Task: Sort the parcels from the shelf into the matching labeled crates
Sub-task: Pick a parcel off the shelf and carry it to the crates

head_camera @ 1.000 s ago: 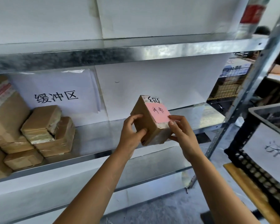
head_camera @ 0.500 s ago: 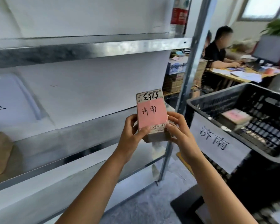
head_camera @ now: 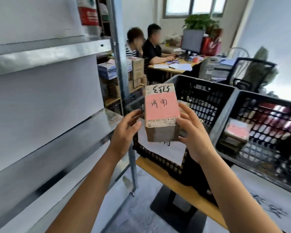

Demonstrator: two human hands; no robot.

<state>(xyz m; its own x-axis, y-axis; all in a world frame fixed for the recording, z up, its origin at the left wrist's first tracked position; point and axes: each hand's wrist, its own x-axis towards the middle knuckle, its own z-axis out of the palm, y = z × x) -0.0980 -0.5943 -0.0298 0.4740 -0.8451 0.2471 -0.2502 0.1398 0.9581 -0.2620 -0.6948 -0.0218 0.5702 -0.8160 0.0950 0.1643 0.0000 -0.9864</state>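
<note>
A black crate (head_camera: 207,100) sits on a wooden bench (head_camera: 175,182).

Bright window (head_camera: 195,5) daylight, blurred wide-angle edges

The shelf (head_camera: 49,52) fills the frame's left. At centre the parcel (head_camera: 160,113) sits between the hands, left hand (head_camera: 124,133) just beside it, right hand (head_camera: 195,137) gripping its right edge, before a crate (head_camera: 207,96). Right of that, a second crate (head_camera: 267,98) holds another parcel (head_camera: 237,130).

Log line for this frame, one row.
phase: holding | parcel: pink label, before nearer black crate | right hand: grips parcel | left hand: open, beside parcel
</note>
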